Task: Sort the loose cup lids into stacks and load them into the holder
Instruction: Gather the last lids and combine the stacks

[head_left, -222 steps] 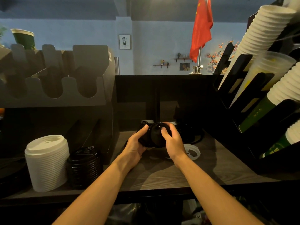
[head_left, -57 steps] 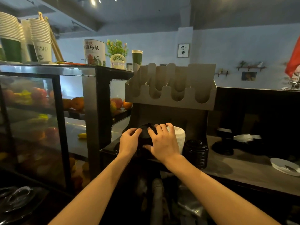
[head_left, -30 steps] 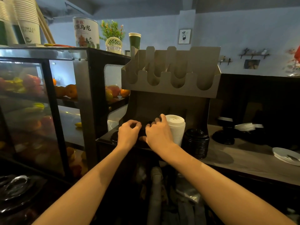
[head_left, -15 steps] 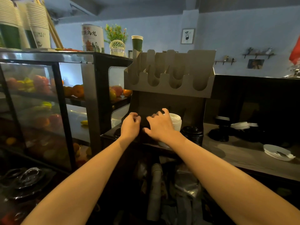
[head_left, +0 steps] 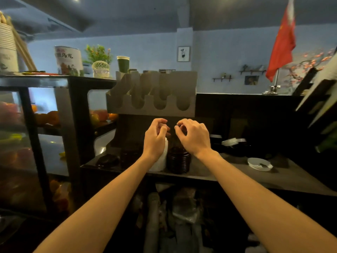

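My left hand (head_left: 155, 138) and my right hand (head_left: 194, 136) hover side by side just below the grey scalloped lid holder (head_left: 151, 108), fingers loosely curled, holding nothing. Under them on the dark counter (head_left: 228, 175) stands a white lid stack (head_left: 161, 161), partly hidden by my left wrist, with a black lid stack (head_left: 178, 160) to its right. To its left stand a second black lid stack (head_left: 130, 156) and a low pile of black lids (head_left: 107, 159). A loose white lid (head_left: 259, 164) lies to the right, and more loose lids (head_left: 231, 142) sit at the back.
A glass display case (head_left: 45, 125) with fruit stands to the left, cups and a tin on top of it. A black cup rack (head_left: 317, 99) leans in at the right edge. A red flag (head_left: 282, 42) stands on the back ledge. Bags and clutter fill the space under the counter.
Both hands have let go of the black lids left of the white stack and risen, empty, toward the holder. The view has swung right and up.
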